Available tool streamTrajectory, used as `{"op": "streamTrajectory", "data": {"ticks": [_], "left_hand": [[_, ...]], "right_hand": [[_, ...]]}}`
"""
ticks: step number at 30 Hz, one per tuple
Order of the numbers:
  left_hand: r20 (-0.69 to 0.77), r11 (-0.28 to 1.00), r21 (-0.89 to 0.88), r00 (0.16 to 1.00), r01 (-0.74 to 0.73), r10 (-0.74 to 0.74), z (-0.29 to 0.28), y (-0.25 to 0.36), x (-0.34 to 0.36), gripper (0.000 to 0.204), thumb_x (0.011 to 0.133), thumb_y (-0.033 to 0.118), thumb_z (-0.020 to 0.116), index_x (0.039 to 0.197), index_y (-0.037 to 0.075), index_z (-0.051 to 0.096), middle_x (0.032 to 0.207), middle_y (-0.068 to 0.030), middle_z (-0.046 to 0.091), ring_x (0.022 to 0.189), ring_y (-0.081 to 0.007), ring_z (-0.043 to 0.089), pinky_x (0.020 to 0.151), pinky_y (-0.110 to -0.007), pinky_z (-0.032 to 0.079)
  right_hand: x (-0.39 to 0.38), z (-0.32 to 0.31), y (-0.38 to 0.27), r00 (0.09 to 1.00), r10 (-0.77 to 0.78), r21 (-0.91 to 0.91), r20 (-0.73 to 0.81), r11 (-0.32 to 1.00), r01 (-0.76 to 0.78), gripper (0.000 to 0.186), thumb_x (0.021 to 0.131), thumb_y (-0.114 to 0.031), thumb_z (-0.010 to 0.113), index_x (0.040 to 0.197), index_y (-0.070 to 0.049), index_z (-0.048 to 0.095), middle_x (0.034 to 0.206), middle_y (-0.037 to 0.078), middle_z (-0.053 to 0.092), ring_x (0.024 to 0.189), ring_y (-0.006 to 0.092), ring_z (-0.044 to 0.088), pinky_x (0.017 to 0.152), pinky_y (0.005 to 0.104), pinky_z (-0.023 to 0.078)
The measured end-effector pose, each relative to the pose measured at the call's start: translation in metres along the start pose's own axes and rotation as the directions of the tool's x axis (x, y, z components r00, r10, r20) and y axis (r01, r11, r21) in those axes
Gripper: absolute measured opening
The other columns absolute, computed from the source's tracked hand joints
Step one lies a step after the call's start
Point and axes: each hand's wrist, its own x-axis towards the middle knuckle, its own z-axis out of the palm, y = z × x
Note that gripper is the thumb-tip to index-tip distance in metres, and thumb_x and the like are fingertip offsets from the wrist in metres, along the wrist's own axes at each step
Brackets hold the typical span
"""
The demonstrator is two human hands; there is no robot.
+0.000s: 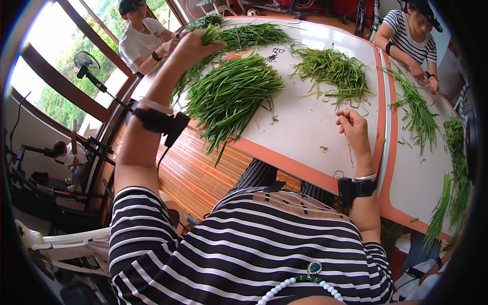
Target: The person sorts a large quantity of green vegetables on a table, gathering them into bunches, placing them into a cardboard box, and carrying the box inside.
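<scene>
Left hand loaded with chives, right hand half-curled

Left hand is up over the far-left part of the surface, fingers closed round a chive clump; the tuft pokes out past the thumb side. Likely a full wrap because loose stalks would slide out of a light pinch. Can't separate its lower end from the greens under the wrist.

Right hand is just above the near-right of the surface, fingers bent in toward the thumb. No held thing visible; can't tell if the tips meet or pinch a strand.

Big green heap sits left of centre, leaves mostly running one way, tips overhanging the edge. Reads as laid parallel so it doesn't tangle. Looser, yellower heap lies to its right with a clear gap, probably so the two don't mix. Limp scraps lie near the right hand.

Co-worker at upper right has both hands at a separate chive row, across the seam.
</scene>
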Motion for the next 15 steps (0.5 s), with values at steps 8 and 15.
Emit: {"op": "streamTrajectory", "data": {"ticks": [8,15], "left_hand": [[0.073,0.977,0.205,0.994,0.065,-0.082,0.112,-0.026,0.048,0.061,0.077,0.056,0.069,0.108,0.004,0.062,0.111,-0.0189,0.060,0.105,-0.0355,0.058,0.090,-0.043,0.046],[0.158,0.935,0.317,0.963,0.158,-0.217,0.141,-0.009,0.045,0.091,0.067,0.069,0.071,0.134,0.012,0.047,0.130,-0.0153,0.049,0.127,-0.0338,0.042,0.105,-0.051,0.034]], "right_hand": [[0.000,0.003,0.004,1.000,0.024,-0.025,-0.007,0.999,-0.024,0.010,0.092,-0.004,0.056,0.095,0.000,0.065,0.072,0.001,0.062,0.055,0.0039,0.051,0.052,0.0190,0.042],[0.001,0.002,0.004,1.000,0.011,-0.027,0.002,1.000,-0.011,0.010,0.092,-0.004,0.055,0.094,0.000,0.064,0.071,0.002,0.062,0.055,0.0039,0.051,0.051,0.0189,0.041]]}}
